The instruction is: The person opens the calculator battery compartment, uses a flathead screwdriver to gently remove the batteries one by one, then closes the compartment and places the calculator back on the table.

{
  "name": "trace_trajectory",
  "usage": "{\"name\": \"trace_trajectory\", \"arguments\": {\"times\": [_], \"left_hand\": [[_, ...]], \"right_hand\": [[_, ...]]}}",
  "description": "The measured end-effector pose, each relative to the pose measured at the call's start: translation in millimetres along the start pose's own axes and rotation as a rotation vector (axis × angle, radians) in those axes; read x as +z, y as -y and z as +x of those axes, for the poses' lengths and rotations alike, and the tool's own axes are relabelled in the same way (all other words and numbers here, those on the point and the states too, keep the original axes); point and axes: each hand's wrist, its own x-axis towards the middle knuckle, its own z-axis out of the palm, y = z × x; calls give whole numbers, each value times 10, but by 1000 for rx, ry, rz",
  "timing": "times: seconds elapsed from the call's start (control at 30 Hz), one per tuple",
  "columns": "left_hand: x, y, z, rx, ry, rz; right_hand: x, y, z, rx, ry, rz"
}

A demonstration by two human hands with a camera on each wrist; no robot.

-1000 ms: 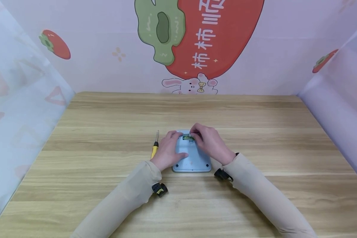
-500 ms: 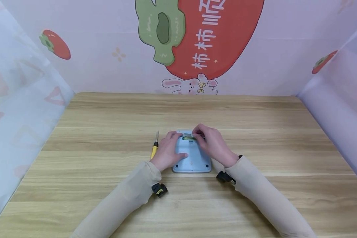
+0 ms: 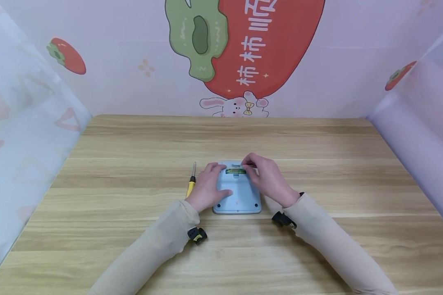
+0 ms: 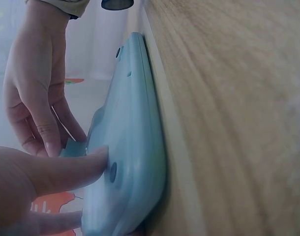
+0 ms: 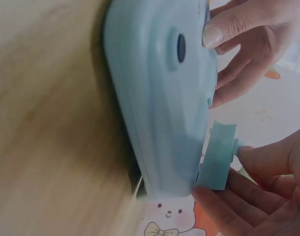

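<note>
A light blue device [image 3: 241, 200], looking like a calculator, lies back side up on the table, its face hidden. Near its far end, a green battery [image 3: 234, 171] sits in the compartment. My left hand [image 3: 206, 184] holds the device at its left side, the thumb [image 4: 93, 164] on its back by a round dark foot. At the far right, my right hand [image 3: 267, 178] pinches the small blue battery cover [image 5: 219, 155] between thumb and fingers. In the right wrist view the cover stands tilted up at the compartment's edge; whether it touches the device there I cannot tell.
A screwdriver [image 3: 191, 186] with a yellow and black handle lies left of the device, partly behind the left hand. Wooden tabletop [image 3: 133, 164] surrounds everything. A printed backdrop [image 3: 133, 90] rises behind the far table edge.
My right hand has shifted slightly right with the cover, and more of the battery shows now. The left hand and the device have stayed in place.
</note>
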Motion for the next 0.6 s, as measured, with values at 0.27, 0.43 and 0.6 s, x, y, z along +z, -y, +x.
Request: {"name": "trace_trajectory", "arguments": {"times": [0.27,0.43,0.6], "left_hand": [[5,6,0,1,-6,-4],[10,10,1,2,-7,0],[5,2,-5,-6,-1,-4]], "right_hand": [[-34,-41,-17,30,4,-15],[-53,-84,-37,46,-6,-31],[-80,-118,-59,48,-16,-32]]}}
